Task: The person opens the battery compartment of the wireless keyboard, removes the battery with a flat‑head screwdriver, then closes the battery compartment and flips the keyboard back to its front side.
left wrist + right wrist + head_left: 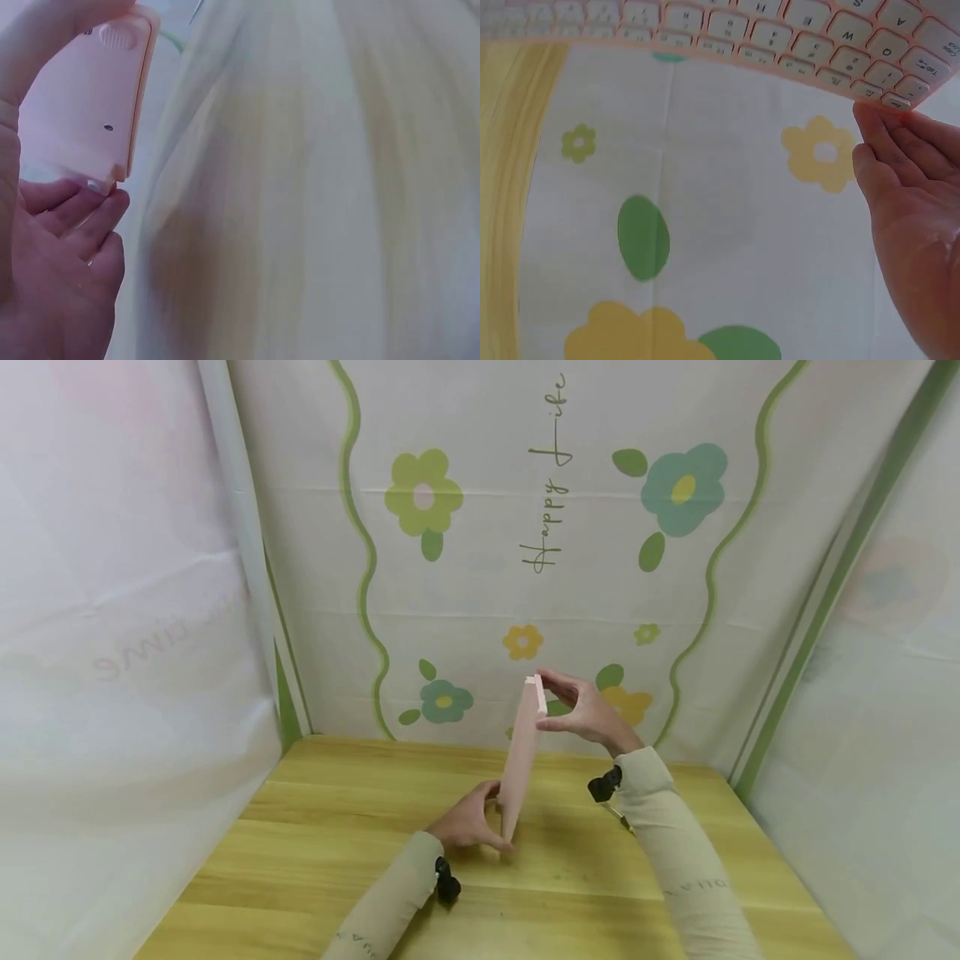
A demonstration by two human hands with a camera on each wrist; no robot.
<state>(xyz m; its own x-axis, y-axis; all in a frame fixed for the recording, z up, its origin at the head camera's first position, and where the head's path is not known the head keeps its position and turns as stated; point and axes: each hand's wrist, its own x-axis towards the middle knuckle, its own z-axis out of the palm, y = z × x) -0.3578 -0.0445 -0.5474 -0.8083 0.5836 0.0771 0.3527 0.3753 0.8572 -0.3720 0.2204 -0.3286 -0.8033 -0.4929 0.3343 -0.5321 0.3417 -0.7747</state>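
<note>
A pink keyboard [520, 760] is held up on edge above the table, tilted, its underside toward the left. My left hand [467, 818] grips the lower end between thumb and fingers. At the raised far end, my right hand [588, 710] holds the other end, thumb below and fingers above. The left wrist view shows the keyboard's underside [82, 97] with a round ribbed foot and screw holes, fingers of the left hand [67, 270] under its corner. Pale keys [780, 37] fill the top of the right wrist view, where the right hand [915, 187] touches a corner.
The wooden table [300, 827] spreads under both hands. A thin metal tool [618, 818] lies beside the right sleeve, partly hidden. White flower-printed cloth [465, 593] hangs behind the table, with more cloth on both sides. Small black devices [447, 883] sit on the wrists.
</note>
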